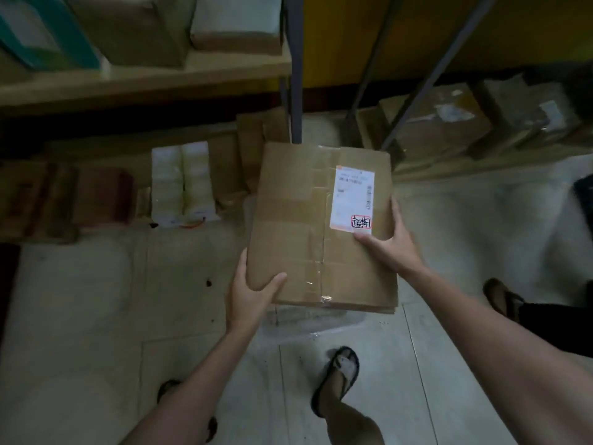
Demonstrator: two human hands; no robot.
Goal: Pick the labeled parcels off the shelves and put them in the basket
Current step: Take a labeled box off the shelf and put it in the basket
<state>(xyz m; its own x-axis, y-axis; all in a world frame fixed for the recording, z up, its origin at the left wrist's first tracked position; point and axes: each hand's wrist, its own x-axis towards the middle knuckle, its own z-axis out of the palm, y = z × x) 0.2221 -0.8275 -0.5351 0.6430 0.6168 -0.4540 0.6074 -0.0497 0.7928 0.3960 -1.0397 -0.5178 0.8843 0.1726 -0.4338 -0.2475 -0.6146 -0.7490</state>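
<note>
Both hands clamped the labeled parcel [321, 226], left hand [250, 293] at its near-left corner, right hand [390, 242] by the label [352, 199], w/ a clear basket [321, 326] just under the parcel, so drop-in was prob. next; more boxes [449, 123] beyond it

The scene was dim and muddy, with the brightest patch on the pale floor tiles [369, 380] in the lower middle. The shelves [144, 75] along the top and the frame's corners sank into soft, dark blur, and straight lines bowed outward from wide-angle distortion. Only the white label [351, 200] looked fairly crisp, though its print stayed unreadable.
</note>
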